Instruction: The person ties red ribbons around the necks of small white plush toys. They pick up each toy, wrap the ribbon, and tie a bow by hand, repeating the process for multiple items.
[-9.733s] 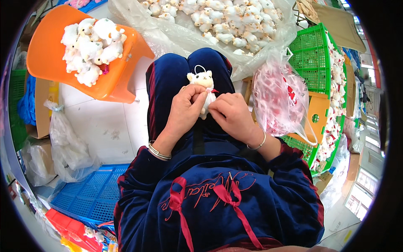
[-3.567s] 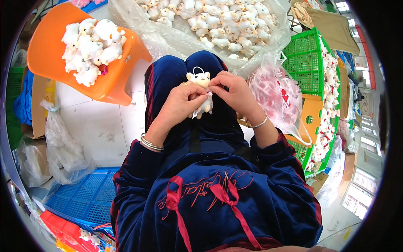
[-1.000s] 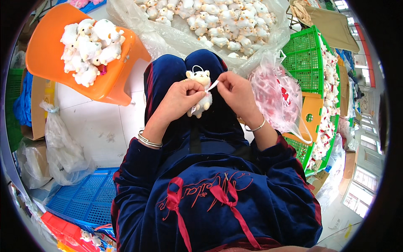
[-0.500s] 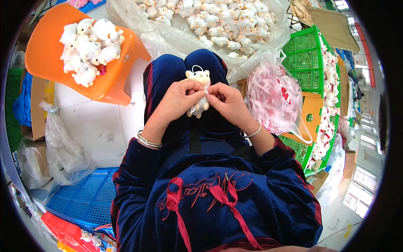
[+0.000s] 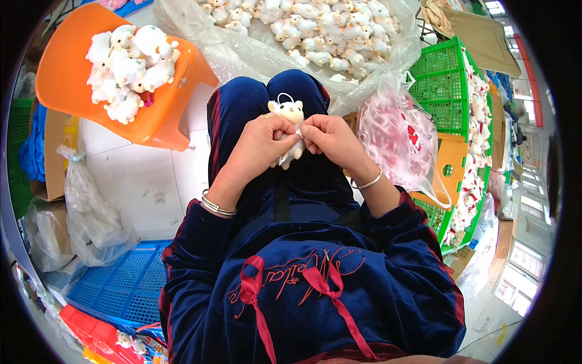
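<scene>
A small cream-and-white plush animal toy [image 5: 286, 110] rests upright on my lap between my knees, with a thin white loop on top of its head. My left hand [image 5: 262, 144] is closed against the toy's side and neck, its thumb and fingertips pinched together at the front. From the other side, my right hand [image 5: 332, 141] is closed in a pinch at the toy's neck. A thin pale strip may be between the fingertips, but it is too small to make out. The toy's lower body shows partly below my fingers.
An orange chair [image 5: 57, 82] at the left bears several white plush toys. Ahead lies a clear plastic sheet [image 5: 233, 51] with a large heap of them. To the right are a plastic bag [image 5: 394, 139] with pink-white contents and green crates [image 5: 439, 91]. A blue crate [image 5: 121, 285] sits lower left.
My right hand has shifted slightly, its fingers curling closer at the toy's neck. My left hand now covers more of the toy's lower body. The toy stays in place.
</scene>
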Tool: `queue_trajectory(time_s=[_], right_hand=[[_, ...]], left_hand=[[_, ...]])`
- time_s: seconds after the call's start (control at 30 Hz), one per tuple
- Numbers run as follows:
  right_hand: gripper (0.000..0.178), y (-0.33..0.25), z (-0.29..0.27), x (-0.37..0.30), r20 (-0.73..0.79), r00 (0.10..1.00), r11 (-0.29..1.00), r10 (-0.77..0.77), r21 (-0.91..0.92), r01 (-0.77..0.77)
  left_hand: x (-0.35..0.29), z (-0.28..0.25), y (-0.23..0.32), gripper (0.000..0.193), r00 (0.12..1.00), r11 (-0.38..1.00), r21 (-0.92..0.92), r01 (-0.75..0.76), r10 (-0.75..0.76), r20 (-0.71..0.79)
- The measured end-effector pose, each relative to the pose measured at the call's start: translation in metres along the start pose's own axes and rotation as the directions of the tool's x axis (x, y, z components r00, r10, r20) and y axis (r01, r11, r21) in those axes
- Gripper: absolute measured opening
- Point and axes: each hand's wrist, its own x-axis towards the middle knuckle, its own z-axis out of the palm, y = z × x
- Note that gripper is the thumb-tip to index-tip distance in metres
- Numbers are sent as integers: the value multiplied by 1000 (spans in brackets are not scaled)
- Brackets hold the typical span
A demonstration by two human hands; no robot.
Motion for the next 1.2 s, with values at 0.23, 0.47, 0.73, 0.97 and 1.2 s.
queue_trajectory(time_s=[0.23, 0.47, 0.73, 0.97, 1.2], right_hand=[[19, -6, 5, -1, -53, 998, 1000, 21, 5, -20], [14, 2, 7, 5, -11, 951, 906, -308, -310, 290], [8, -7, -5, 13, 190, 857, 657, -480, -570, 494], [14, -31, -17, 25, 411, 846, 567, -340, -628, 533], [15, -47, -22, 31, 466, 851, 535, -242, -667, 518]], left_hand=[[-4, 15, -3, 13, 948, 927, 302, -223, 278, -154], [0, 21, -9, 18, 887, 885, 357, -299, 396, -239], [0, 21, -15, 17, 871, 849, 428, -310, 434, -231], [0, 4, -9, 15, 907, 856, 370, -360, 415, -77], [2, -2, -2, 9, 944, 879, 353, -320, 326, 44]])
